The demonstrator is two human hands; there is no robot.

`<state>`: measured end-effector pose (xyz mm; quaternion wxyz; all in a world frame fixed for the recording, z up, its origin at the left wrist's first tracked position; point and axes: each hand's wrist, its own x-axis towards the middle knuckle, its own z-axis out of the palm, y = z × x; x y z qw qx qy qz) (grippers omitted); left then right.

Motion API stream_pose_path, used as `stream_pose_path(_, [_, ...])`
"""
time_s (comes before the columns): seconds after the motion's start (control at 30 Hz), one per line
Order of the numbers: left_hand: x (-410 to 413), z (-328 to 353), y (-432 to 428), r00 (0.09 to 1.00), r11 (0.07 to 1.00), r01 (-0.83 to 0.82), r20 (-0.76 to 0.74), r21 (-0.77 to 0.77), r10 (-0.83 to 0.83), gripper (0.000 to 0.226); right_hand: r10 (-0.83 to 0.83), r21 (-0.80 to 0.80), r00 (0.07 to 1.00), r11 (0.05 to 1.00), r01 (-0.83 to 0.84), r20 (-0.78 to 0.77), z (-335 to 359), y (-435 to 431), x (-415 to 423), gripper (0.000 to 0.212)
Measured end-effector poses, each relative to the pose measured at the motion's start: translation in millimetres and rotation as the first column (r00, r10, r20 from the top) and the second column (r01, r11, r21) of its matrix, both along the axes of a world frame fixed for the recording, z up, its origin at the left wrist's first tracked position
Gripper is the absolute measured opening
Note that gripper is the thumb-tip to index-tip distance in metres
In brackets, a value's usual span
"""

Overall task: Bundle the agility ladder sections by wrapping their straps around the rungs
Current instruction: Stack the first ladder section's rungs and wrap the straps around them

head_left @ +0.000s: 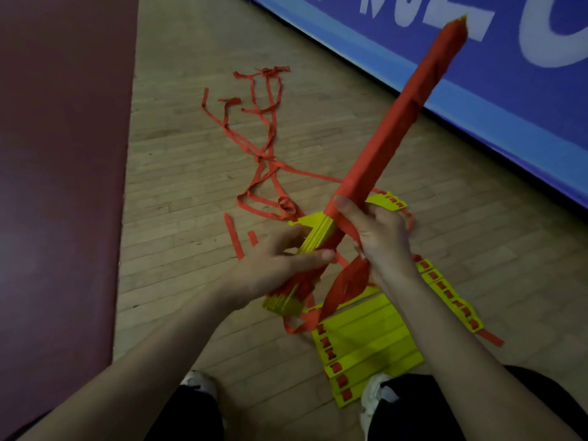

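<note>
1. The bundle [397,122] is a long, narrow stack of flat yellow plastic rungs. Most of it is bound tight in flat red woven strap. It slants from 7 o'clock near the centre up to 1 o'clock, and bare yellow edges show at its lower end.
2. The left hand [280,265] grips the bare yellow stretch low down, fingers curled round it. The right hand [378,237], at its 2 o'clock, clasps the bundle where the red binding stops, thumb laid across the wrap.
3. A slack strap [346,281] droops in a wide loop below the right hand, toward 6 o'clock.
4. A second section [366,342] lies flat on the wooden floor [191,154] at 5 o'clock of the hands. Its yellow rungs lie side by side, with red strap threaded through slots at their ends.
5. Loose straps [264,148] tangle on the floor at 11 o'clock.
6. A blue banner [477,74] at 1 o'clock bears large white letters, cut off and unreadable.
</note>
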<state>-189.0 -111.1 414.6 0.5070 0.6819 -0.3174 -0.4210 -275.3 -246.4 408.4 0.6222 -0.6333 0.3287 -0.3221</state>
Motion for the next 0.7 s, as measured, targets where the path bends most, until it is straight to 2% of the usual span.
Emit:
stream_pose_path(0.07, [-1, -9, -1, 0.955, 1.0, -0.02, 0.296, 0.003, 0.018, 0.051, -0.054, -0.006, 0.999, 0.999, 0.054, 0.004, -4, 0, 2, 0.031])
stream_pose_path(0.1, [-3, -15, -1, 0.873, 0.998, -0.045, 0.488, 0.033, 0.023, 0.047, -0.068, -0.004, 0.998, 0.998, 0.068, 0.006, -5, 1, 3, 0.03])
stream_pose_path(0.13, [-7, -19, -2, 0.751, 0.995, -0.088, 0.66, 0.051, 0.032, 0.043, -0.078, -0.001, 0.997, 0.997, 0.078, 0.014, -8, 2, 5, 0.029])
stream_pose_path(0.17, [-11, -23, -2, 0.619, 0.993, -0.114, 0.785, 0.041, 0.039, 0.045, -0.094, 0.003, 0.995, 0.996, 0.094, 0.018, -8, 5, 5, 0.029])
stream_pose_path(0.2, [-13, -25, -3, 0.538, 0.993, -0.11, 0.842, 0.031, 0.033, 0.053, -0.109, 0.007, 0.993, 0.994, 0.109, 0.033, -8, 6, 4, 0.029])
stream_pose_path(0.3, [-5, -29, -5, 0.511, 0.997, -0.076, 0.857, -0.027, 0.062, 0.069, -0.122, 0.001, 0.992, 0.993, 0.122, 0.028, -6, 8, 2, 0.03])
stream_pose_path(0.4, [5, -28, -5, 0.514, 0.992, -0.123, 0.852, -0.041, 0.099, 0.057, -0.083, -0.033, 0.996, 0.996, 0.082, -0.025, -5, 6, 2, 0.034])
stream_pose_path(0.47, [6, -25, -4, 0.538, 0.985, -0.159, 0.83, -0.07, 0.146, 0.044, -0.023, -0.044, 0.998, 0.999, 0.02, -0.052, -2, 4, 2, 0.032])
stream_pose_path(0.57, [8, -22, -4, 0.588, 0.978, -0.191, 0.787, -0.088, 0.186, 0.04, 0.087, 0.021, 0.995, 0.996, -0.086, -0.046, 0, -1, 0, 0.017])
stream_pose_path(0.7, [14, -21, -6, 0.675, 0.971, -0.203, 0.7, -0.129, 0.235, 0.034, 0.172, 0.132, 0.981, 0.978, -0.16, -0.088, -8, -4, -4, 0.03])
